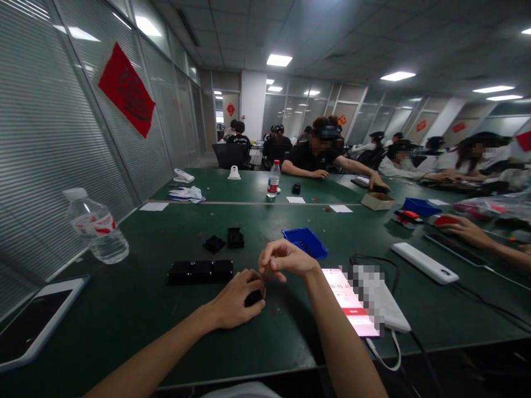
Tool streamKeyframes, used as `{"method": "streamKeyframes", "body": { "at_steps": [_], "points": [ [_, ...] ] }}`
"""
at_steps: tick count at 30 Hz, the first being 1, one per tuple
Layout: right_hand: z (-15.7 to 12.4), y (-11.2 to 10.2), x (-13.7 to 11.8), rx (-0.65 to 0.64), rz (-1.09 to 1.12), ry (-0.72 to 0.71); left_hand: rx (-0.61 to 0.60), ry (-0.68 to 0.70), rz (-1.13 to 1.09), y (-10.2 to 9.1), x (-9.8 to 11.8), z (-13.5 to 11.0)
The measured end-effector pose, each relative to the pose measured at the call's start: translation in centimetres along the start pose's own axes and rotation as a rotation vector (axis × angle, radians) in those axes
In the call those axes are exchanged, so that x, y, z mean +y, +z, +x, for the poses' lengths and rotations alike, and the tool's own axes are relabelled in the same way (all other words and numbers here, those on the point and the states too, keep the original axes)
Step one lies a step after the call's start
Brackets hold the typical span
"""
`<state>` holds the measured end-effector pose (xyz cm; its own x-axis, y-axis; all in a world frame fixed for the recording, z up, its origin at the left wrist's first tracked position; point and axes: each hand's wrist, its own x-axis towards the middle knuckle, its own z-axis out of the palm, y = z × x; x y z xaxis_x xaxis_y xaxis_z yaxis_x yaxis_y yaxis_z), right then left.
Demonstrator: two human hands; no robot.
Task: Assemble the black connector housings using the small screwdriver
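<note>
My left hand [238, 298] rests on the green table with its fingers wrapped round a small black part [253, 298]. Just above it, my right hand [286, 258] is closed in a pinch, its fingertips close to the left fingers; what they hold is too small to make out. Left of my hands lies a row of black square boxes [201, 272]. Behind that row are a flat black piece [214, 244] and an upright-edged black piece [235, 237]. A blue tray [321, 251] with dark thin pieces inside sits behind my right hand.
A lit phone [352, 309] and a white power bank with cables lie right of my right arm. At left are a water bottle [97, 226] and a tablet [45, 315]. Another white power bank [425, 262] lies farther right, near a co-worker's hand [464, 231]. Another person sits opposite.
</note>
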<state>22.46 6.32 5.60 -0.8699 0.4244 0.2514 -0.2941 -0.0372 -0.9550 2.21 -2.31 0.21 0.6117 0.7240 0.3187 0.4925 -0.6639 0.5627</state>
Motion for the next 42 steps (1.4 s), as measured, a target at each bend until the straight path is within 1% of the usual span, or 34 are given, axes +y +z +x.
{"method": "streamKeyframes", "body": {
  "at_steps": [12, 21, 32, 42],
  "points": [
    [0.14, 0.13, -0.16, 0.076, 0.017, -0.052, -0.011, -0.007, -0.012, 0.07, -0.1, 0.1],
    [0.42, 0.14, 0.16, 0.078, 0.014, -0.073, -0.01, -0.011, -0.007, 0.18, -0.28, 0.02],
    [0.6, 0.33, 0.08, 0.043, 0.045, -0.123, 0.004, 0.002, -0.016, 0.24, -0.32, -0.04],
    [0.67, 0.55, -0.12, 0.06, 0.02, -0.117, 0.009, 0.008, -0.019, 0.23, -0.24, 0.06]
  ]
}}
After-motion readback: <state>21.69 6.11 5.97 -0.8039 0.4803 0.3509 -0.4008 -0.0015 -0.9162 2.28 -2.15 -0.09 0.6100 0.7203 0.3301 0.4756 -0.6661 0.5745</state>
